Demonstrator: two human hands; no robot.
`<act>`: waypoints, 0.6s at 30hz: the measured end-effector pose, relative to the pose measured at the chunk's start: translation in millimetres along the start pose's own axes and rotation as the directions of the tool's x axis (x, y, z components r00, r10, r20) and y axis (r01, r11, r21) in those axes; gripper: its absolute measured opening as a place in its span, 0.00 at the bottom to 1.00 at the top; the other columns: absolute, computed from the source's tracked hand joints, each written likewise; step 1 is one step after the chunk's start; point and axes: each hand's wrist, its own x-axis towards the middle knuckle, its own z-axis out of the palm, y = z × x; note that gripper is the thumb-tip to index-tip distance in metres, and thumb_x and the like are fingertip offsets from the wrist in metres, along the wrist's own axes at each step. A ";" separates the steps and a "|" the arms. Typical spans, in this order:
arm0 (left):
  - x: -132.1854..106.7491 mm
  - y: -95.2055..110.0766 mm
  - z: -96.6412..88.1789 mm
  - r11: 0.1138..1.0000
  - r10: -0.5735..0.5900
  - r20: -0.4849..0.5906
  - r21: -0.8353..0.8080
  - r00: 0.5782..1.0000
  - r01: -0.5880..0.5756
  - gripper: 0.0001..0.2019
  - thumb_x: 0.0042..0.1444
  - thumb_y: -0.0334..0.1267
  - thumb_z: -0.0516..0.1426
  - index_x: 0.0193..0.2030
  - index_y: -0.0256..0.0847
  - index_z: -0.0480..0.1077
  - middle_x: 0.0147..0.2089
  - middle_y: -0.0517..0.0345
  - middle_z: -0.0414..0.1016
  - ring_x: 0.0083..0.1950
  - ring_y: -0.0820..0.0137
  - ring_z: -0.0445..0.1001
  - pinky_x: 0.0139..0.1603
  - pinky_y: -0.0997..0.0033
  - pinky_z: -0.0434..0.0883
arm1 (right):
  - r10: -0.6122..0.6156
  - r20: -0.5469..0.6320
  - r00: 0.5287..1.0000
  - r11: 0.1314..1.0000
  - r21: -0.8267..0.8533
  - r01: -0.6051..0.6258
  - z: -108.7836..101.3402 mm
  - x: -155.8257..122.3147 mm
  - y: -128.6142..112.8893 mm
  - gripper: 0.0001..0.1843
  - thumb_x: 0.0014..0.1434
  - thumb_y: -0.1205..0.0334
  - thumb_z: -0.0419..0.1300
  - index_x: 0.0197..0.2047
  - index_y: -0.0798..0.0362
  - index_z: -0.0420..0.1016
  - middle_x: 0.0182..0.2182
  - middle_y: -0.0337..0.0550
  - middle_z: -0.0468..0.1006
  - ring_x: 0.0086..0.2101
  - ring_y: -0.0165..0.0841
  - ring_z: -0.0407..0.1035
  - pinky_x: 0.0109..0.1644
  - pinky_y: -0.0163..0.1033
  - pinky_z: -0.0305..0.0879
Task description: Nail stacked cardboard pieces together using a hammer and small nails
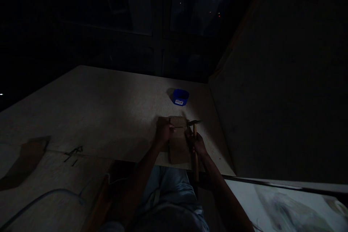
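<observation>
In dim light a brown block (179, 150), which looks like folded cardboard or wood, lies near the table's front edge. A dark line or slot crosses its upper part. My left hand (163, 133) grips the block's left side, with its fingertips over the top face. Closed round the wooden handle of a hammer (196, 168) is my right hand (199, 144), just right of the block. The hammer's metal head points up, beside the block's top right corner. My right fingertips come close to the block's right side; whether they touch it I cannot tell.
Beyond the block stands a blue plastic tub (181, 98) with a white label. On the left lie several thin dark pieces (74, 152), a brown cardboard strip (29, 156) and a grey cable (51, 193). A large upright panel (280, 90) borders the table (114, 105) on the right.
</observation>
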 end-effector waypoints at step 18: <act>-15.5 -15.6 -2.8 0.887 0.328 -0.022 0.350 0.944 -0.300 0.11 0.62 0.43 0.60 0.43 0.43 0.82 0.46 0.48 0.79 0.50 0.62 0.75 0.56 0.57 0.70 | 0.001 0.053 0.999 0.993 -0.122 0.006 8.0 1.4 -12.4 0.25 0.49 0.46 0.66 0.44 0.54 0.72 0.17 0.29 0.69 0.11 0.24 0.53 0.12 0.31 0.48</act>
